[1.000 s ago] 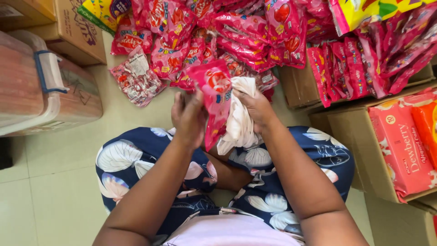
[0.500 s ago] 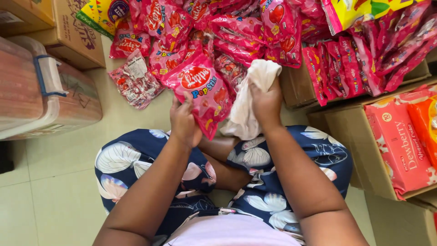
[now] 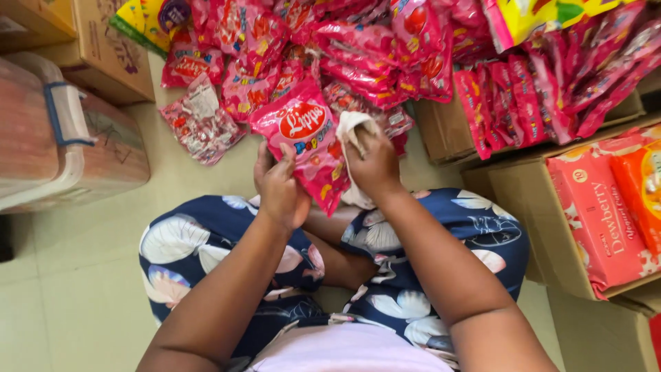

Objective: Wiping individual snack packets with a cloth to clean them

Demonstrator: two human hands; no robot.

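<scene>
The left hand (image 3: 279, 186) grips a pink packet (image 3: 308, 141), now raised and turned face-up. The right hand (image 3: 372, 162), bunched on a white cloth (image 3: 351, 127), has moved onto the packet's right edge, so wiping is underway.

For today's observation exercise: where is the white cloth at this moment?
In the head view the white cloth is just right of centre, bunched in the right hand and pressed against the pink snack packet that the left hand holds.

Both forearms reach far from the body, converging above the lap. The left hand (image 3: 279, 186) curls its fingers closed. The right hand (image 3: 375, 162), just beside it, is clenched, knuckles up.
</scene>
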